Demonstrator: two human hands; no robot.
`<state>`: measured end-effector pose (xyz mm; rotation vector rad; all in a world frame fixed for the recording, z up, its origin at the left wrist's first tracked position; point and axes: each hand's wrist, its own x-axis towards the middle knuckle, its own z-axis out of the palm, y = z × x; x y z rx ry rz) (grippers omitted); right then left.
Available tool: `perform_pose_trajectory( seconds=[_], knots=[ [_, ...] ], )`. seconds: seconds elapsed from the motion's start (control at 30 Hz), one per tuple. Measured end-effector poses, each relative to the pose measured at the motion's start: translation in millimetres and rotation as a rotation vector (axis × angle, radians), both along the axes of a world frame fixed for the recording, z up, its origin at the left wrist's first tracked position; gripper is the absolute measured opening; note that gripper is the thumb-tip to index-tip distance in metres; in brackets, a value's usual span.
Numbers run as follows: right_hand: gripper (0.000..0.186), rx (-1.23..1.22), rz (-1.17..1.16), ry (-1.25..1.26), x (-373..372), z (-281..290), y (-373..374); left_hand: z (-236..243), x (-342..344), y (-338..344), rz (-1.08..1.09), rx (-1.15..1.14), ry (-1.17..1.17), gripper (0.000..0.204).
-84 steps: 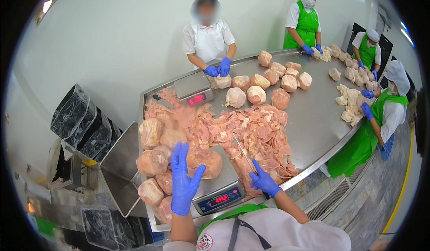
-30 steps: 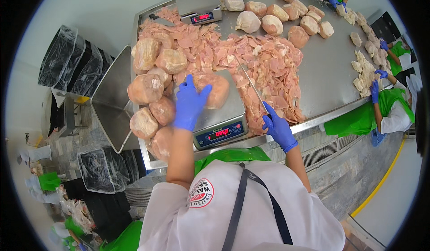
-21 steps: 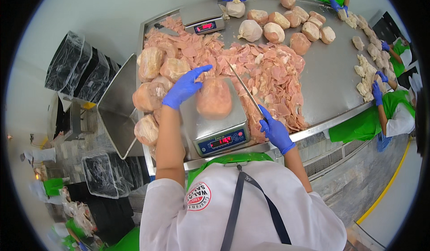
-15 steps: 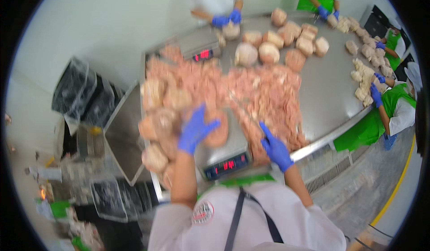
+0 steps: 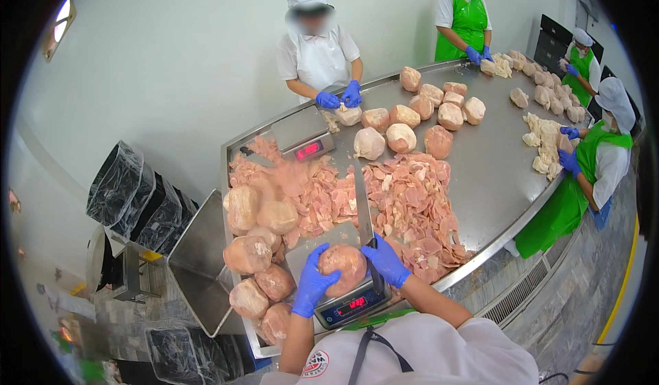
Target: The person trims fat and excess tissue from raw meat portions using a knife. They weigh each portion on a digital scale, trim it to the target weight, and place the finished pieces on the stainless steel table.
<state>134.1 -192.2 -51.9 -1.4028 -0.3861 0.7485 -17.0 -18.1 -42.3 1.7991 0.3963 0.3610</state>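
Observation:
A smooth, round piece of pink meat (image 5: 344,268) is in my gloved left hand (image 5: 312,285), whose fingers and thumb curve around its left side. It is over the near digital scale (image 5: 336,315), hiding part of the plate; whether it touches the plate I cannot tell. My gloved right hand (image 5: 386,263) grips the dark handle of a long knife (image 5: 362,199), its blade pointing away from me. That hand is close against the meat's right side. Thin slices of pink meat (image 5: 412,206) lie heaped beyond and beside the blade.
Whole round meat pieces (image 5: 248,254) are piled at the left, with more (image 5: 401,138) at mid-table. A second scale (image 5: 305,148) stands farther off, near another knife (image 5: 255,157). Co-workers (image 5: 319,52) handle meat around the steel table (image 5: 494,158). A metal bin (image 5: 199,261) adjoins its left side.
My left hand has moved right and nearer, now holding the round meat over the scale. My right hand and the knife have moved left, and the blade points more directly away.

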Motion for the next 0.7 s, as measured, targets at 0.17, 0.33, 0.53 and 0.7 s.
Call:
perform_pose_trajectory(
  seconds=[0.17, 0.33, 0.53, 0.7],
  knots=[
    [0.040, 0.182, 0.110, 0.392, -7, 24, -9, -5, -19, -17, 0.286, -0.188, 0.005, 0.089],
    [0.032, 0.111, 0.100, 0.462, -35, 2, 5, -3, -59, -36, 0.349, -0.118, 0.004, 0.093],
    [0.039, 0.220, 0.000, 0.059, -50, -5, 13, 15, -68, -69, 0.328, -0.018, -0.035, 0.099],
    [0.039, 0.143, 0.133, 0.309, -30, 48, 9, 51, -49, -65, 0.363, 0.463, -0.107, 0.094]
  ],
)
